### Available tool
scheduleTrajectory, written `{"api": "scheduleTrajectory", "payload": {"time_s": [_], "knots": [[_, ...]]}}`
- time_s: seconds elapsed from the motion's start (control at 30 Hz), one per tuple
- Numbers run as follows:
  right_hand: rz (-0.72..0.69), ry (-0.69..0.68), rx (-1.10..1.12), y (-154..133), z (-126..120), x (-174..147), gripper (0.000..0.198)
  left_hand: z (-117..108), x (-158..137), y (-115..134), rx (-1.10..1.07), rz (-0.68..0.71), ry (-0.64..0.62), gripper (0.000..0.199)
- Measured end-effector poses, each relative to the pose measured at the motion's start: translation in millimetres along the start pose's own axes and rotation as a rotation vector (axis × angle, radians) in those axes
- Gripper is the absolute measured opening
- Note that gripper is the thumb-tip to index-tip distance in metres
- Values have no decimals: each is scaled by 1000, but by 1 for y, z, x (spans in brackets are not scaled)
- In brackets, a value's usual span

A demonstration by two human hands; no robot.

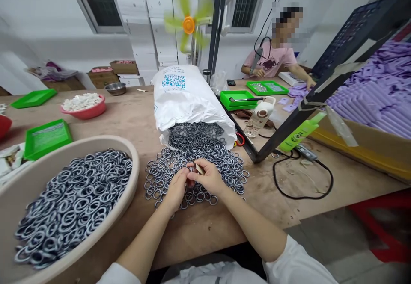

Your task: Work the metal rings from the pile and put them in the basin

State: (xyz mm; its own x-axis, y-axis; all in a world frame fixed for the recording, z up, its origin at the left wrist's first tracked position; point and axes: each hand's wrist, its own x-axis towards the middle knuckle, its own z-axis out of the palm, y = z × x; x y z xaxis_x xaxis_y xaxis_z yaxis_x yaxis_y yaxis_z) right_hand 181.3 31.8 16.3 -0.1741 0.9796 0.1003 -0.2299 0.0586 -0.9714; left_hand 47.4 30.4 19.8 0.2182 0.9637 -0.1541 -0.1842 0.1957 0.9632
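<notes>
My left hand is closed, its fingertips pinched on what looks like one grey ring, mostly hidden by the fingers. Right against it, my right hand is closed round a small flat tool with a beige part and a dark edge; its exact kind does not show. Both hands are over a loose pile of grey rings on the table. Behind them a white sack lies on its side, its mouth towards me, with rings spilling out. To the left, a large beige basin holds many such rings.
Green trays, a red bowl of white pieces and a metal bowl stand left. A black metal frame, a water bottle and a cable are right. A co-worker sits beyond, near purple pieces.
</notes>
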Motion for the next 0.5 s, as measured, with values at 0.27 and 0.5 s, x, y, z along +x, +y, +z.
{"api": "scheduleTrajectory", "payload": {"time_s": [0.27,0.5], "knots": [[14,16,57,6,6,2,38,0,-4,-1,-104,-34,-28,53],[-13,55,63,10,8,5,35,-1,-3,-5,-171,-31,-24,51]]}}
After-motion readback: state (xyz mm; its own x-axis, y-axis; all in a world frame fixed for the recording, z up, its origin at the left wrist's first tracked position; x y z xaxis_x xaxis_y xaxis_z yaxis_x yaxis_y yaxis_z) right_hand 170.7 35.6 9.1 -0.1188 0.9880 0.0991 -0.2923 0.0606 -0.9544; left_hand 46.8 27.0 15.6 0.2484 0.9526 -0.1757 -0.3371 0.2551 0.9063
